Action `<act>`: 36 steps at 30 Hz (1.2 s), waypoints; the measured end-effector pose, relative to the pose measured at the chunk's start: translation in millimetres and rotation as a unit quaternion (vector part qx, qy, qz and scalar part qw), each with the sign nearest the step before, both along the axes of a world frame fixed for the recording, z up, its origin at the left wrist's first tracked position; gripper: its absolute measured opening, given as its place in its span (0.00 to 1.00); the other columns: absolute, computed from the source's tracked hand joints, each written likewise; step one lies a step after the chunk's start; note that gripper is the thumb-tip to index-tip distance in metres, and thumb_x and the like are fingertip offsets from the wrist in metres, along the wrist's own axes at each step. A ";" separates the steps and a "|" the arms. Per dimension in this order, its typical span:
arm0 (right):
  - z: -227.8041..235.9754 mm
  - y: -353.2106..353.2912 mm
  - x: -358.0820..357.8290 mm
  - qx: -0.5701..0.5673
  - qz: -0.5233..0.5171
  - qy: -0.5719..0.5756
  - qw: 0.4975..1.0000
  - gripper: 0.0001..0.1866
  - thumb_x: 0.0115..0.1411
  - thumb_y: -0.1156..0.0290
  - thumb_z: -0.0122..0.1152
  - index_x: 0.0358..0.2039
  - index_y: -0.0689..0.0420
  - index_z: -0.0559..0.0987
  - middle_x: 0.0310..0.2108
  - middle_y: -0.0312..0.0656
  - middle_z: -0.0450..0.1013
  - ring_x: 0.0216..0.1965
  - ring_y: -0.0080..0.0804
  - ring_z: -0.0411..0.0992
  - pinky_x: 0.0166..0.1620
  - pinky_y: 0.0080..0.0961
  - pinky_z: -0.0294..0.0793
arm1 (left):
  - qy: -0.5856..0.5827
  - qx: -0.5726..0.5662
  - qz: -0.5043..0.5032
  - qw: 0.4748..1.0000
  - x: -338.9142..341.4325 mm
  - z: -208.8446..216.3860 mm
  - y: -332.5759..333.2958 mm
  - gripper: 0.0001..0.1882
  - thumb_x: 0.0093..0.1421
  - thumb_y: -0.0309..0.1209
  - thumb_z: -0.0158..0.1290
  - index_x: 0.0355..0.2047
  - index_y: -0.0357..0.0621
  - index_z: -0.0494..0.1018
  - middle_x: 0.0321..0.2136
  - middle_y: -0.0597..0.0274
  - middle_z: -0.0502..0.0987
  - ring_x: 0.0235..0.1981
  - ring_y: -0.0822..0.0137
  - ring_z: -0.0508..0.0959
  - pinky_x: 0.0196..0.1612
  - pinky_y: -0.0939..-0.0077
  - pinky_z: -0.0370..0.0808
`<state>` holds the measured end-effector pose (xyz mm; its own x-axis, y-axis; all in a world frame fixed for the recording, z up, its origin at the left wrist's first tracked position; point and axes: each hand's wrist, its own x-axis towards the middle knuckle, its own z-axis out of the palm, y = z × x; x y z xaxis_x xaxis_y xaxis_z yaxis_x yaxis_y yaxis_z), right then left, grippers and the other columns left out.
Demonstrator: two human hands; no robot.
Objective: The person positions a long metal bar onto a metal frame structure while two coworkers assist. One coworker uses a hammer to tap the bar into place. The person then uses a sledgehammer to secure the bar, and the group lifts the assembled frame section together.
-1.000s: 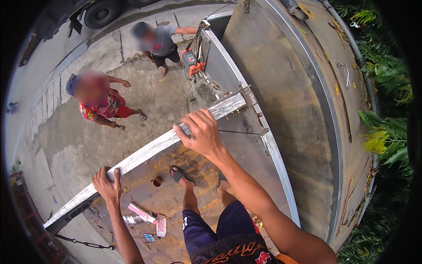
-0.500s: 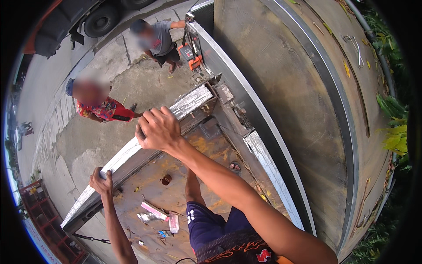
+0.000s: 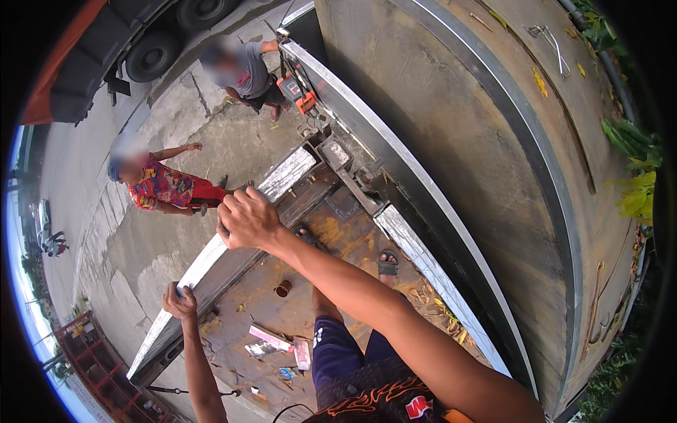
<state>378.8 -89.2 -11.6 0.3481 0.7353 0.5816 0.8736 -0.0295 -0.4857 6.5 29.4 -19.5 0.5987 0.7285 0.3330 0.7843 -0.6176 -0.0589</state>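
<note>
Hands closer together on white rail

White paint on the top rail looks super scuffed and cracked. Bed floor is matt, rusty metal, orange box looks like plastic, shorts are soft cloth, ground is rough concrete.

Outdoors in diffuse daylight, cracked grey concrete pavement meets a paler road on the left. A large truck with dark wheels stands at upper left. A red open-fronted rack stands at lower left, below a strip of pale sky. Green and yellow foliage lines the right edge; underfoot, the metal floor is rust-stained.
</note>
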 end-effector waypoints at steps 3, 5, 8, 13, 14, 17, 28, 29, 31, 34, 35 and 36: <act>1.1 0.0 -3.1 -0.035 0.015 0.017 0.999 0.13 0.52 0.56 0.66 0.24 0.54 0.81 0.24 0.40 0.74 0.31 0.34 0.72 0.41 0.35 0.68 | -0.023 0.005 0.003 1.000 1.6 3.0 -2.5 0.35 0.66 0.65 0.41 0.26 0.43 0.74 0.23 0.48 0.75 0.26 0.38 0.75 0.30 0.50 0.69; 2.5 -1.4 -3.9 -0.085 0.039 0.035 0.995 0.17 0.53 0.53 0.66 0.27 0.55 0.82 0.27 0.41 0.76 0.34 0.36 0.73 0.45 0.36 0.67 | -0.011 0.023 0.009 1.000 4.9 5.2 -2.9 0.36 0.66 0.66 0.39 0.26 0.44 0.74 0.23 0.48 0.75 0.26 0.38 0.75 0.31 0.48 0.68; 4.2 -2.3 -5.0 -0.079 0.033 0.012 0.996 0.19 0.55 0.51 0.65 0.31 0.57 0.83 0.30 0.42 0.77 0.38 0.37 0.73 0.48 0.36 0.66 | -0.013 0.039 0.013 0.999 7.2 6.3 -2.3 0.37 0.66 0.67 0.38 0.27 0.44 0.74 0.24 0.48 0.76 0.26 0.38 0.75 0.31 0.48 0.68; 4.7 -2.4 -6.5 -0.087 0.031 0.009 0.996 0.20 0.56 0.51 0.64 0.33 0.57 0.83 0.31 0.42 0.76 0.39 0.35 0.72 0.47 0.37 0.65 | -0.008 0.049 0.023 0.999 0.5 1.0 4.6 0.39 0.67 0.67 0.32 0.29 0.44 0.74 0.26 0.47 0.76 0.29 0.38 0.75 0.33 0.48 0.68; 4.4 -2.3 -7.0 -0.074 0.020 0.002 0.997 0.19 0.55 0.51 0.66 0.31 0.56 0.83 0.30 0.42 0.76 0.35 0.35 0.72 0.44 0.35 0.66 | -0.002 0.060 0.027 0.998 -2.7 -0.7 6.3 0.39 0.67 0.67 0.31 0.29 0.44 0.74 0.26 0.47 0.76 0.29 0.38 0.75 0.33 0.48 0.68; 3.7 -2.6 -6.6 -0.056 0.012 -0.004 0.998 0.19 0.55 0.51 0.66 0.30 0.56 0.83 0.29 0.41 0.76 0.35 0.34 0.72 0.45 0.34 0.65 | 0.025 0.054 0.052 0.997 -11.5 -3.9 11.0 0.42 0.68 0.67 0.29 0.35 0.41 0.77 0.30 0.44 0.78 0.33 0.36 0.76 0.39 0.46 0.69; 3.2 -0.4 -5.8 -0.028 0.003 -0.011 1.000 0.16 0.56 0.53 0.64 0.25 0.54 0.80 0.27 0.40 0.75 0.34 0.34 0.71 0.44 0.35 0.66 | 0.055 -0.003 0.097 0.994 -10.1 6.3 7.5 0.44 0.69 0.65 0.30 0.44 0.36 0.81 0.37 0.39 0.83 0.40 0.32 0.79 0.45 0.43 0.74; 2.7 -0.1 -6.2 -0.032 0.004 -0.007 0.999 0.16 0.56 0.53 0.64 0.26 0.54 0.80 0.27 0.40 0.75 0.34 0.34 0.71 0.44 0.35 0.66 | 0.052 0.013 0.089 0.995 -9.6 6.8 7.7 0.45 0.69 0.65 0.29 0.44 0.35 0.81 0.36 0.39 0.82 0.39 0.32 0.79 0.45 0.43 0.74; 2.4 -0.2 -6.5 -0.036 0.007 -0.004 0.999 0.17 0.56 0.52 0.64 0.26 0.54 0.81 0.27 0.40 0.75 0.35 0.34 0.71 0.44 0.35 0.66 | 0.050 0.015 0.089 0.995 -9.4 6.8 8.6 0.45 0.69 0.66 0.29 0.44 0.35 0.81 0.35 0.39 0.82 0.39 0.32 0.79 0.44 0.43 0.73; 2.7 -1.1 -5.8 -0.032 0.007 -0.006 0.999 0.18 0.56 0.52 0.65 0.27 0.55 0.81 0.28 0.39 0.75 0.36 0.33 0.71 0.45 0.35 0.66 | 0.050 0.022 0.101 0.993 -9.8 4.2 9.6 0.45 0.69 0.66 0.29 0.45 0.35 0.81 0.36 0.40 0.83 0.39 0.32 0.79 0.45 0.43 0.74; 3.2 -1.4 -5.5 -0.027 0.004 -0.008 1.000 0.18 0.56 0.52 0.65 0.28 0.55 0.81 0.28 0.39 0.75 0.36 0.33 0.71 0.45 0.35 0.66 | 0.044 0.050 0.078 0.995 -9.6 2.8 9.4 0.45 0.69 0.66 0.29 0.44 0.35 0.81 0.35 0.40 0.82 0.39 0.32 0.79 0.44 0.43 0.73; 3.3 -1.4 -5.6 -0.045 0.016 -0.007 0.999 0.18 0.56 0.52 0.65 0.28 0.55 0.82 0.28 0.39 0.75 0.36 0.33 0.71 0.45 0.35 0.65 | 0.032 0.070 0.072 0.994 -9.1 1.2 9.2 0.45 0.69 0.66 0.29 0.43 0.36 0.81 0.34 0.39 0.82 0.38 0.31 0.78 0.43 0.43 0.73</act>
